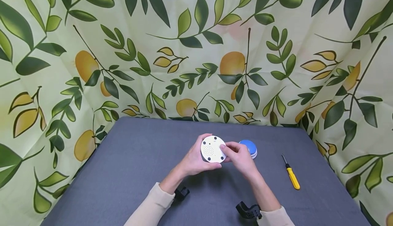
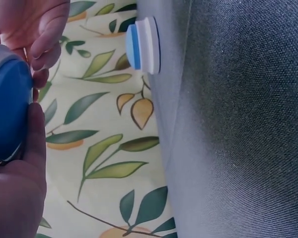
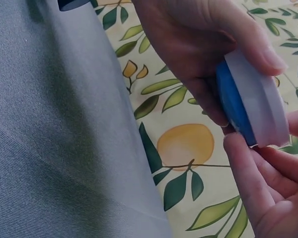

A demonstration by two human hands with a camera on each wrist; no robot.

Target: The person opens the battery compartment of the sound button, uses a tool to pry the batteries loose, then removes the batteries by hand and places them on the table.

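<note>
A round push button with a white base and a blue cap is held up above the table, its white underside towards the head camera. That underside carries several dark round spots and a cluster of small holes. My left hand grips it by the rim, thumb along the lower edge. On its right side my right hand pinches it, thumb on the white underside and fingers behind. The left wrist view shows its blue cap; the right wrist view shows the white base edge-on between both hands.
Another blue and white push button rests on the grey table, just beyond my right hand. Further right lies a screwdriver with a yellow handle. A leaf-and-fruit patterned cloth hangs behind and at the sides.
</note>
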